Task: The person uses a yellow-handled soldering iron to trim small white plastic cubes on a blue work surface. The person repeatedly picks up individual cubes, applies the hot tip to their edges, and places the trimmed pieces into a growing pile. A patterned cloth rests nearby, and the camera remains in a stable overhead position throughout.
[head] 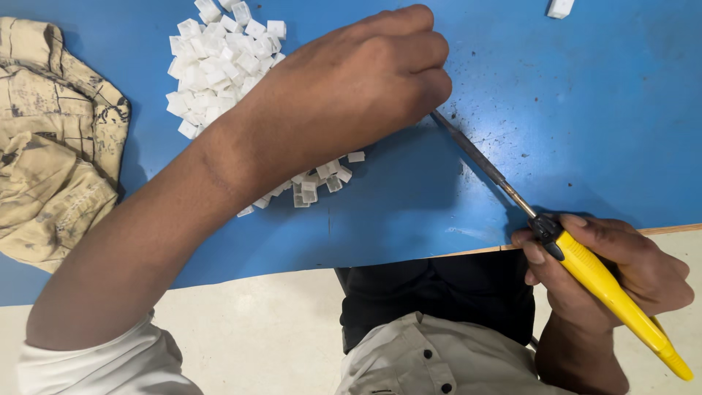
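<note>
— We grip the yellow-handled soldering iron [610, 292] in our right hand [621, 281], pen-style, so its thin tip [475, 157] reaches under our left hand [365, 80].

— And that left hand is curled shut on the blue table [585, 110] (whatever it pins is hidden), just beside the heap of small white plastic blocks [216, 62].

Yellow-handled soldering iron [585, 272] held aslant.
Its thin dark metal shaft runs up-left, tip hidden beneath the closed fist over the blue tabletop [585, 110].

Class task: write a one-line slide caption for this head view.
Right hand points yellow-handled soldering iron toward closed left hand on blue table.
</note>
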